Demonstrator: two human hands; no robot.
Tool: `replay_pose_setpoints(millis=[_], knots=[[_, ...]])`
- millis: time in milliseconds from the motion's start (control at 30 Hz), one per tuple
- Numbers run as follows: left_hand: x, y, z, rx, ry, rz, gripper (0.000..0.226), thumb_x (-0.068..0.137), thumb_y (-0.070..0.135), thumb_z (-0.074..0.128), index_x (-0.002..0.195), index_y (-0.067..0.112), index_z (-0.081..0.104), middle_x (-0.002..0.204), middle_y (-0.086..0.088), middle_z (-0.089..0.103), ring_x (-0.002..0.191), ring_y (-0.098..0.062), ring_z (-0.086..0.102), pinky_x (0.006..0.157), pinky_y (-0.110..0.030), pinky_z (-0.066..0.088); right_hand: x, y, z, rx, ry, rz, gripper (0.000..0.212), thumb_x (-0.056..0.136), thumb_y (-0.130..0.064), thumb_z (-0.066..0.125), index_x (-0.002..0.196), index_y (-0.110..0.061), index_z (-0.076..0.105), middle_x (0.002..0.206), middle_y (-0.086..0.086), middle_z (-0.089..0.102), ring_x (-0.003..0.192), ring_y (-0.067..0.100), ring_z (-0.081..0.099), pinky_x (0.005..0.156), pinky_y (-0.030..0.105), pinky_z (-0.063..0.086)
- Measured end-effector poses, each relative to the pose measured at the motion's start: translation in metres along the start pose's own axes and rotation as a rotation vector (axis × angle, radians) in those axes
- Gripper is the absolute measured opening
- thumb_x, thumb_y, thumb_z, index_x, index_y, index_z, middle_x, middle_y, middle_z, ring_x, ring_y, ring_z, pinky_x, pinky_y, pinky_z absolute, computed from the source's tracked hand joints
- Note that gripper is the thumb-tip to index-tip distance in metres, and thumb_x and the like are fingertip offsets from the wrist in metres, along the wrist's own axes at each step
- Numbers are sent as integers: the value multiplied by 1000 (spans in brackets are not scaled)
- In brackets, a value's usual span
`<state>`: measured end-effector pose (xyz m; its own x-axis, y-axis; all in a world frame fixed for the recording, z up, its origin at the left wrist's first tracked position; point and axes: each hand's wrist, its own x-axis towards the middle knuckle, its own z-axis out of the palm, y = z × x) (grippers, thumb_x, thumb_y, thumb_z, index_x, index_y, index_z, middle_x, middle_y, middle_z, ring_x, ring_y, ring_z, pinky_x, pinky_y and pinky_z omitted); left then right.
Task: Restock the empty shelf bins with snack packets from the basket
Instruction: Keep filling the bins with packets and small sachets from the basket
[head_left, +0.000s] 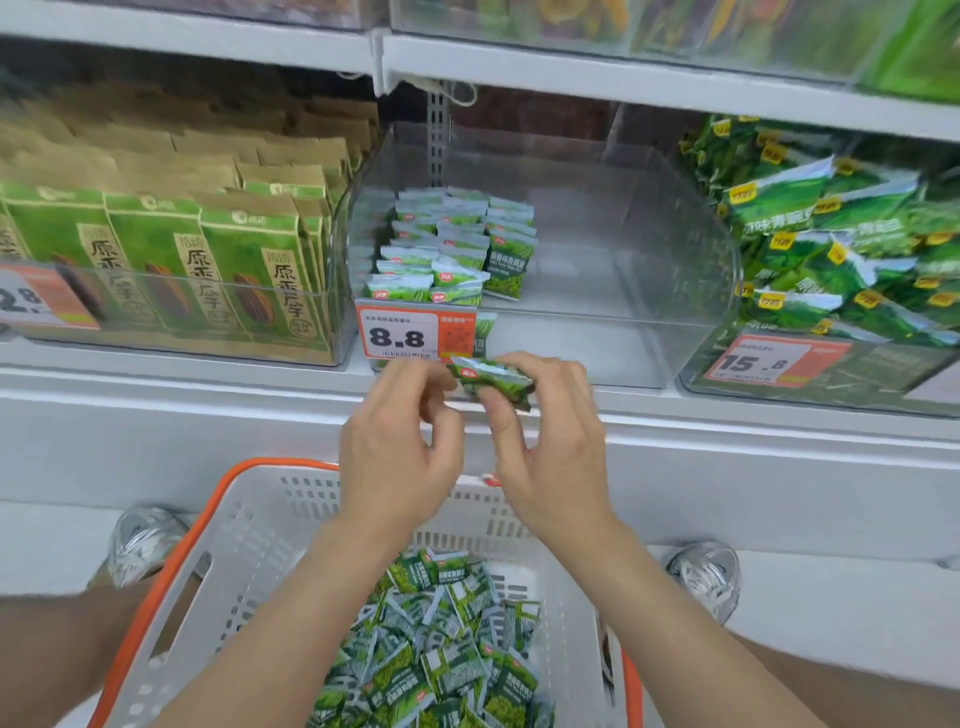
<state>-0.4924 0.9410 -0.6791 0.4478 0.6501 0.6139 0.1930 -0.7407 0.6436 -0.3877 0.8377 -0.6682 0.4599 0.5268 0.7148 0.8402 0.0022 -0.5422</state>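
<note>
My right hand (550, 441) pinches a small stack of green snack packets (493, 382) just in front of the clear shelf bin (649, 291). My left hand (400, 447) hovers beside it with fingers loosely curled, holding nothing. Inside the bin, several green packets (452, 249) stand in rows along its left side; the right part of the bin is bare. Below my arms, a grey basket with an orange rim (249, 525) holds a loose heap of the same green packets (447, 649).
An orange price tag reading 8.8 (410, 335) hangs on the bin's front. A bin of brown-and-green seed bags (171, 249) stands to the left, a bin of larger green bags (841, 249) to the right. My shoes (145, 540) flank the basket.
</note>
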Motion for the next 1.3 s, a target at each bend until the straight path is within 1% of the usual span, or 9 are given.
replay_pose_setpoints(millis=[200,367,500,600,700,800,900,1167,1300], knots=[[72,30,-21,140,76,227,23,81,5,57,103,8,65,104,-6,60,99,-33,55,85,-49,45,90,-6,-26,-51,119,9,20,102,-22,65,121,-16,60,106,-9,66,87,24,61,80,40,49],[102,20,-26,384,-241,115,41,81,48,52,103,19,72,102,1,69,103,-28,63,93,-45,47,159,39,-17,-401,-282,255,32,94,-35,74,122,-21,64,98,10,72,101,37,62,84,40,49],[93,7,-20,522,-327,165,35,82,49,53,97,21,70,91,3,68,93,-25,63,96,-43,44,188,51,3,-464,-558,460,56,85,-35,85,132,-11,65,133,17,61,128,35,54,99,35,46],[87,1,-14,585,-310,232,31,81,45,57,96,19,66,86,1,65,90,-29,60,93,-44,43,196,59,24,-558,-648,436,43,87,-32,83,118,-7,66,120,18,64,119,35,57,90,35,48],[88,-1,-12,580,-267,247,29,80,43,58,93,18,66,82,1,64,86,-28,60,91,-43,43,201,65,37,-617,-655,410,28,89,-30,80,92,-11,59,104,15,57,102,35,53,76,32,39],[87,-2,-11,573,-258,251,29,80,42,58,93,17,67,81,2,64,83,-27,59,91,-43,42,202,65,40,-708,-635,377,60,86,-37,83,129,-5,55,128,16,57,118,35,57,84,35,46],[87,-2,-11,567,-265,245,29,80,42,58,93,17,67,81,2,64,82,-27,59,92,-43,43,201,60,35,-875,-572,305,69,82,-53,82,129,-10,54,124,13,60,112,34,63,75,36,46],[86,-2,-12,565,-265,260,30,82,42,57,96,17,67,82,2,64,84,-27,60,95,-42,42,196,59,27,-642,-604,469,46,84,-52,76,108,-15,62,102,8,69,83,33,72,77,42,63],[85,-1,-13,552,-257,277,34,83,41,56,105,17,66,95,0,67,105,-30,62,104,-42,39,182,42,9,-637,-413,339,24,95,-33,57,92,-10,56,92,11,60,85,39,62,71,38,49]])
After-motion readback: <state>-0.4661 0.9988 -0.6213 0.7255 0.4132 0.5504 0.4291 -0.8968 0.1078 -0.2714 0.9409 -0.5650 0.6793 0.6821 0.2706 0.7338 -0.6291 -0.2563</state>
